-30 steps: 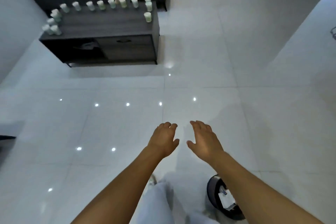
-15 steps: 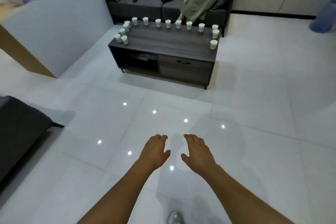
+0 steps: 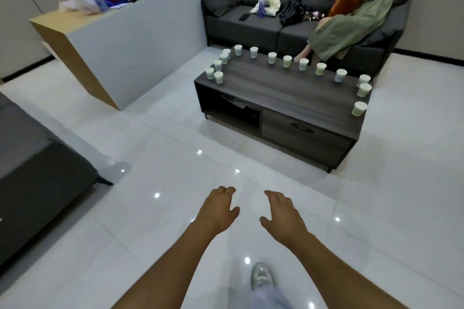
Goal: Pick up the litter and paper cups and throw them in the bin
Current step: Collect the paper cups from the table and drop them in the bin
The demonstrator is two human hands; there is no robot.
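The dark wooden desk (image 3: 288, 93) stands well ahead across the tiled floor (image 3: 150, 208), in front of a grey sofa (image 3: 263, 25). Paper cups (image 3: 359, 108) line its far and side edges, all upright (no bin is in view). Left hand (image 3: 218, 211) and right hand (image 3: 283, 213) reach forward, fingers relaxed, holding nothing. The cups are probably light and easily crushed; a gentle grip round the wall just below the rim should suit.
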